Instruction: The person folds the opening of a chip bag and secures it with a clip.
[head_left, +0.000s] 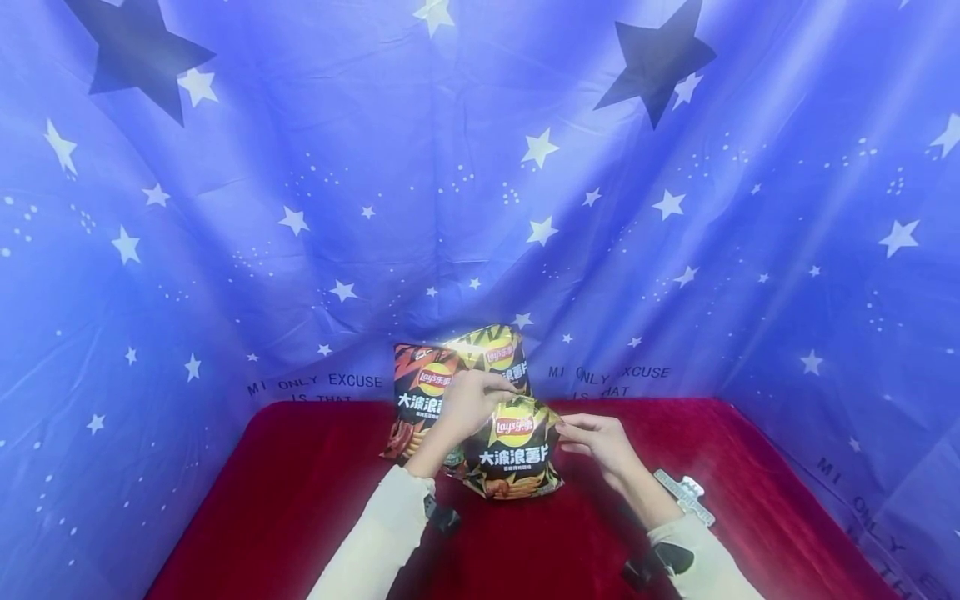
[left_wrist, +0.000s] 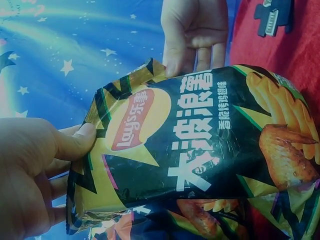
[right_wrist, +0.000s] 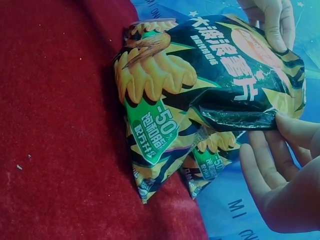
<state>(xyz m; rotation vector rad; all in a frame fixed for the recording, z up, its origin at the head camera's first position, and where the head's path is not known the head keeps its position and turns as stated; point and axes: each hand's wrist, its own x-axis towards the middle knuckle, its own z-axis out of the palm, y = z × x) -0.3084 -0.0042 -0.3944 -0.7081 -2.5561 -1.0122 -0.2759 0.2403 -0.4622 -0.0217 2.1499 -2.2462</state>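
Note:
A black and yellow Lay's potato chip bag [head_left: 517, 458] with a chicken-wing picture stands at the front, in both hands. My left hand [head_left: 468, 404] pinches its top edge; in the left wrist view the thumb [left_wrist: 85, 137] presses on the front face and the other fingers go behind. My right hand [head_left: 600, 442] holds the upper right side edge between thumb and fingers, seen close in the right wrist view [right_wrist: 285, 170]. Behind it stand a red and black chip bag [head_left: 423, 379] on the left, partly covered by the left hand, and another yellow and black chip bag [head_left: 498, 350].
Dark red velvety cloth [head_left: 315, 483] covers the table. A pale grey piece with a jagged outline [head_left: 684, 497] lies by the right forearm. Blue star-printed curtain [head_left: 435, 167] hangs behind and at both sides, close to the rear bags.

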